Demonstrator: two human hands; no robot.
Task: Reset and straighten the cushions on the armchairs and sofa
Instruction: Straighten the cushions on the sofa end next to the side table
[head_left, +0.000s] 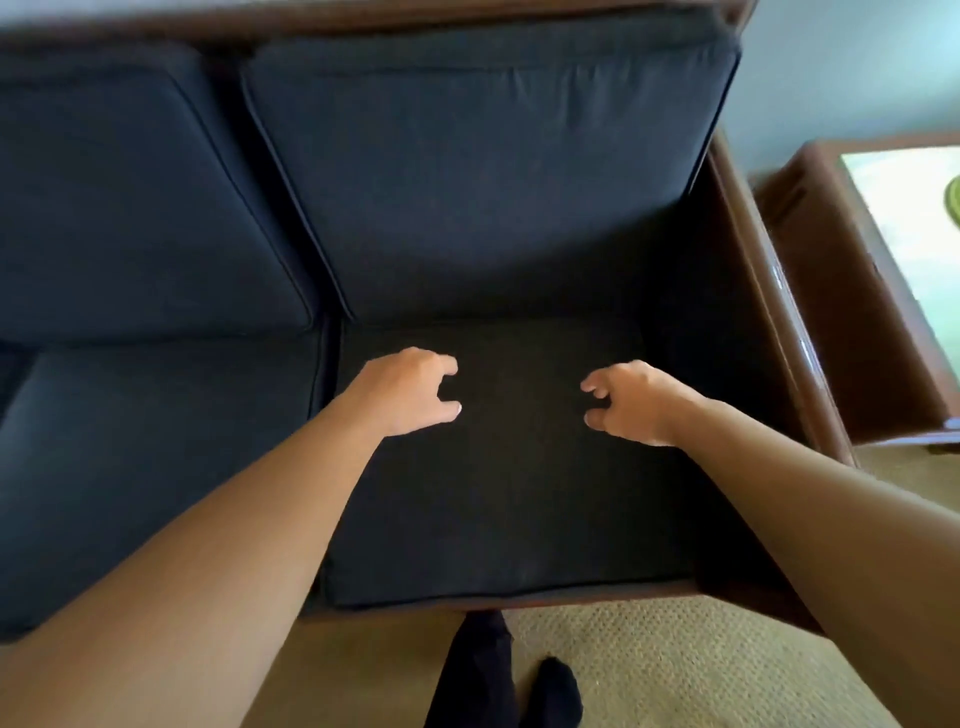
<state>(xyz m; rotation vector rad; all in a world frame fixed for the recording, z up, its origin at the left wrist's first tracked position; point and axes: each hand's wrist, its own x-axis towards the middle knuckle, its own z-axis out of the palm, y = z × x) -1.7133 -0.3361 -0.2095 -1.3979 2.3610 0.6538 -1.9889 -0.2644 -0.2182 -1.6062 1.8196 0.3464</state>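
Observation:
A dark navy sofa with a brown wooden frame (748, 270) fills the view. Its right seat cushion (509, 519) lies flat, with the right back cushion (483, 171) leaning behind it. To the left are the left seat cushion (156, 441) and left back cushion (119, 197). My left hand (410, 392) and my right hand (628, 402) hover over the rear half of the right seat cushion, fingers loosely curled and holding nothing. Whether the fingertips touch the fabric I cannot tell.
A brown wooden side table (852, 291) with a pale top stands to the right of the sofa arm. Beige carpet (675, 670) lies in front, where my dark-socked feet (556, 691) stand close to the sofa's front rail.

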